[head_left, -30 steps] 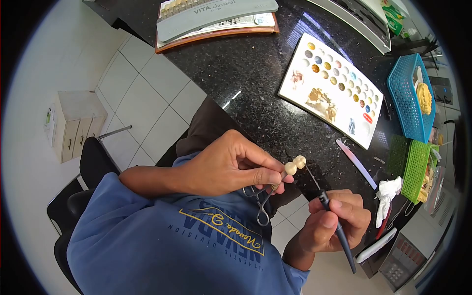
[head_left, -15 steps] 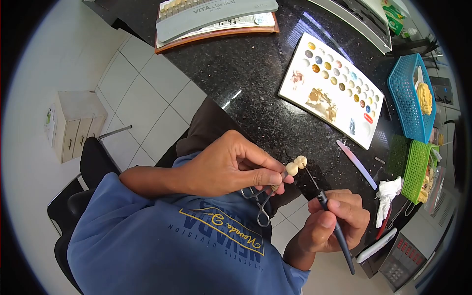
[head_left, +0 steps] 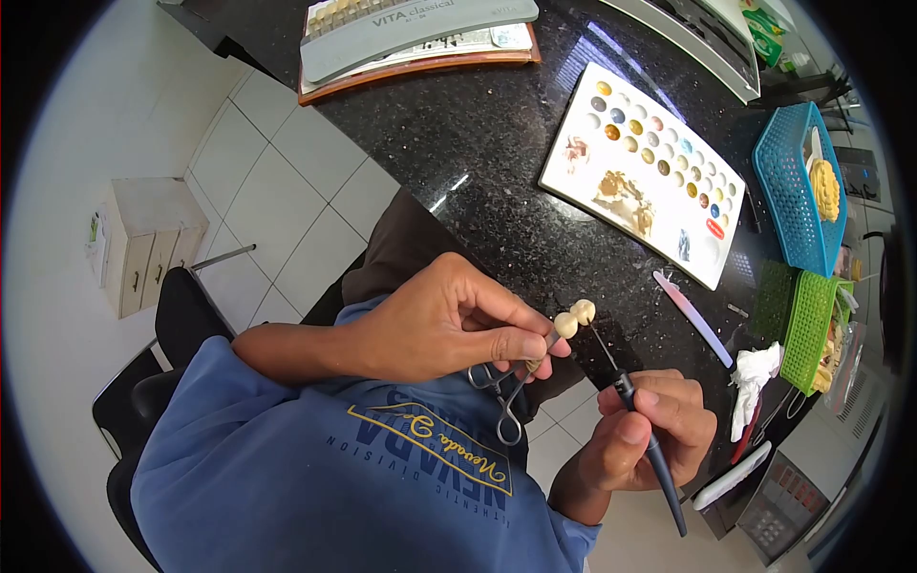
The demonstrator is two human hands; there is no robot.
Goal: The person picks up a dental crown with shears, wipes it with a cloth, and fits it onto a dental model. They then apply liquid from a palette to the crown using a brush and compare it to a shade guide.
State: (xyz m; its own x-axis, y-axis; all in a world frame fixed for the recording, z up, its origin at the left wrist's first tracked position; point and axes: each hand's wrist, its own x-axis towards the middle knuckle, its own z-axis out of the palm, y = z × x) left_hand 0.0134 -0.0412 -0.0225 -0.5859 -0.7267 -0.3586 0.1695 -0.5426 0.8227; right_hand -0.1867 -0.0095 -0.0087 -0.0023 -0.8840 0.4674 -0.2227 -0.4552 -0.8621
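My left hand (head_left: pixel 468 325) is closed around a pair of locking forceps, whose ring handles (head_left: pixel 509 428) hang below the fingers. At the forceps' tip sits a dental bridge (head_left: pixel 575 319) of rounded, cream-coloured tooth crowns, held out over the front of the dark counter. My right hand (head_left: pixel 659 430) pinches a fine brush (head_left: pixel 654 454) with a thick black handle. The brush's thin tip slants up to the right-hand crown and meets it in this view. Beyond both hands lies a white mixing palette (head_left: pixel 645 177) with wells of coloured stain and brownish smears.
A shade guide (head_left: pixel 420 29) marked VITA classical rests on a clipboard at the counter's left. To the right are a pink-and-lilac nail file-like strip (head_left: pixel 694 318), crumpled white tissue (head_left: pixel 753 387), a blue basket (head_left: pixel 791 191) and a green basket (head_left: pixel 805 334).
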